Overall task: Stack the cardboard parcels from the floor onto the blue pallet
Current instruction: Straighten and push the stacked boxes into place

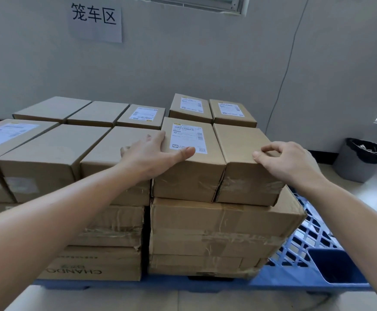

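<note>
Parcels [48,158] cover the blue pallet [304,277] in several layers, the row at left sitting lower than the top pair at right. The left hand [151,153] lies flat and open against the labelled parcel [189,158], grasping nothing; the right hand [288,160] rests loosely curled on the plain parcel [248,162]. Squaring them well likely means pressing both together until their edges line up with the box beneath.
</note>
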Tool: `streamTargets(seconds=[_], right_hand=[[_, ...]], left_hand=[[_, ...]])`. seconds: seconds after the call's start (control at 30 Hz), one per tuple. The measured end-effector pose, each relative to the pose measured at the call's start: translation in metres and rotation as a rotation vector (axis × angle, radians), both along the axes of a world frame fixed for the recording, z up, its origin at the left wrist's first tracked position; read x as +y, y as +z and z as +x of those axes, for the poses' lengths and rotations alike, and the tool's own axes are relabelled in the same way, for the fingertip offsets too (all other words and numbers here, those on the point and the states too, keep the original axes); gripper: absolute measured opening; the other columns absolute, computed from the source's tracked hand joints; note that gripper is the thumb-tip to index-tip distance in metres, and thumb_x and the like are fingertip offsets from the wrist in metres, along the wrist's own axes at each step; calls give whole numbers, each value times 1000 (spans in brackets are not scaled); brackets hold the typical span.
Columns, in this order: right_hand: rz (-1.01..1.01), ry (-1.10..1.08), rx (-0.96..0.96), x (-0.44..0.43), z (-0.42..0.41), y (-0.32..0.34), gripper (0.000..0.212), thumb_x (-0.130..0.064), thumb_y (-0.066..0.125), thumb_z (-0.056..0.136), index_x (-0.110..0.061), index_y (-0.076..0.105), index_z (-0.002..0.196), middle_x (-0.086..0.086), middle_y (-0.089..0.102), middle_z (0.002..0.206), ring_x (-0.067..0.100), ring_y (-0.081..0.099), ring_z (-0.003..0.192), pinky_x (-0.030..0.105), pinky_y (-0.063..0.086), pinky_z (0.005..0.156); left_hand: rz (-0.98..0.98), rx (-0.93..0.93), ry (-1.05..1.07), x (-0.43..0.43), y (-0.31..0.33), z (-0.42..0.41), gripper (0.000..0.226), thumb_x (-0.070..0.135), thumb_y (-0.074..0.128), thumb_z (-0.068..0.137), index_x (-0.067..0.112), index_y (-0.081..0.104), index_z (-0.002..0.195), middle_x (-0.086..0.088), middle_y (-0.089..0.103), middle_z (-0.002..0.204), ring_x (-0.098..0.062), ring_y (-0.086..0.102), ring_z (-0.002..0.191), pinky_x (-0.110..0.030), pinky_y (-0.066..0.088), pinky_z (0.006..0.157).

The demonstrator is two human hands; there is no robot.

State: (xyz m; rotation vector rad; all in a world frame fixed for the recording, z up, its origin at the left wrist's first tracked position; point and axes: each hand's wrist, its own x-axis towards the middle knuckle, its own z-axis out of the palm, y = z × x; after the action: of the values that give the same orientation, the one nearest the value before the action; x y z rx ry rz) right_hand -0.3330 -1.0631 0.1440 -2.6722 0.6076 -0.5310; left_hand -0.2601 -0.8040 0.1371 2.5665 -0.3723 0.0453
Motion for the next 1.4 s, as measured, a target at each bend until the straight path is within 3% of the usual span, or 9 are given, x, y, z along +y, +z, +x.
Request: streamTargets(seconds=[0.2,0.37,0.63,0.83,1.03,1.13,1.23,1.33,1.4], right_hand=[[-1,-11,-30,1,2,-5,47,-58,53,82,-28,64,116,5,58,123,31,46,120,39,40,93],[4,-33,-49,2,7,-6,55,-64,50,82,-24,63,117,7,58,123,31,47,119,40,41,92],[9,-44,-62,11,12,-8,56,-58,49,87,-17,56,124,15,48,128,35,39,122,40,36,95],[71,-74,-97,4,15,-11,60,-61,44,87,-16,53,126,15,48,129,34,43,121,40,36,96],[131,-85,-116,-4,21,-14,59,-61,31,92,-13,56,114,10,56,117,31,49,110,38,38,83],[357,-135,-189,-18,29,-10,61,-65,25,91,-12,56,95,8,59,105,31,53,102,40,41,83],[651,-254,-198,-42,28,-19,77,-72,22,85,-10,57,114,8,57,114,26,53,92,39,43,79],[893,-341,-173,-62,24,-34,87,-79,21,77,-11,50,124,7,54,125,29,51,117,41,39,96],[949,-348,-213,-69,17,-37,77,-78,21,79,-18,50,117,5,57,108,28,50,120,40,35,100]], left_hand=[[51,-12,15,1,0,0,87,81,35,75,26,31,142,0,41,144,-25,37,132,-47,24,106],[-32,15,32,1,-4,5,88,82,24,77,30,23,149,-2,30,151,-25,28,139,-50,22,113],[-47,-15,-42,7,-9,7,85,76,20,81,27,20,150,4,25,157,-19,23,144,-45,20,116],[-63,-44,-42,7,-11,9,82,74,19,84,25,25,149,4,32,154,-20,30,140,-46,26,114],[-131,-34,-22,5,-9,15,81,76,16,83,27,33,145,5,40,149,-19,34,137,-47,29,111],[-160,-36,5,7,-8,19,78,75,16,85,28,38,143,5,43,147,-20,37,136,-47,30,110],[-147,-37,13,9,-12,20,78,75,17,85,27,38,143,3,43,147,-20,37,135,-47,30,110],[-148,-40,20,9,-13,21,80,77,18,82,29,36,144,3,43,147,-21,37,136,-50,30,110],[-149,-40,21,8,-13,23,73,74,23,85,33,34,145,3,41,149,-21,35,137,-50,28,111]])
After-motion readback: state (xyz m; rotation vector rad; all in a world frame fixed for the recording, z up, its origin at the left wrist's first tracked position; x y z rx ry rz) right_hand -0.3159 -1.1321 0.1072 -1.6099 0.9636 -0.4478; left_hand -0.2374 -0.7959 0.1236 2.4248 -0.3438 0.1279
